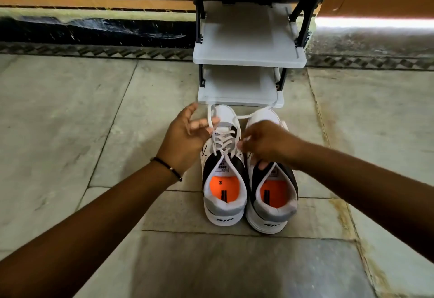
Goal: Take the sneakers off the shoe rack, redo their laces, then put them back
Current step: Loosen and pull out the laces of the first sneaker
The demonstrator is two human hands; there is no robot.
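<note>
two bare forearms are seen nearest the camera, running in from the lower left and lower right of the frame toward its middle. both white, black and grey sneakers with orange insoles have been taken off the rack and are set side by side on the grey stone tile floor [70, 114], heels toward the camera, toes just in front of the lowest shelf of the pale grey plastic shoe rack with black posts [249, 56] at the upper middle. so the first step can be judged as done.

the left sneaker [223, 180] is being worked on. its white flat lace [222, 144] is threaded in crosses up the eyelets, with two loose ends running out toward the toes; no bow is seen, so the lacing is judged unfinished. the left hand [185, 138], marked by a thin dark wrist bracelet [168, 168], is held with fingers loosely spread, and one lace end is lightly pinched near the fingertips. the right hand [265, 142] is curled over the tongue area of the right sneaker [272, 194]; the other end appears pinched at its fingertips, though the grip is partly hidden.

whether the right sneaker is laced cannot be told. tying and the return to the rack's bare shelves are judged as remaining.
</note>
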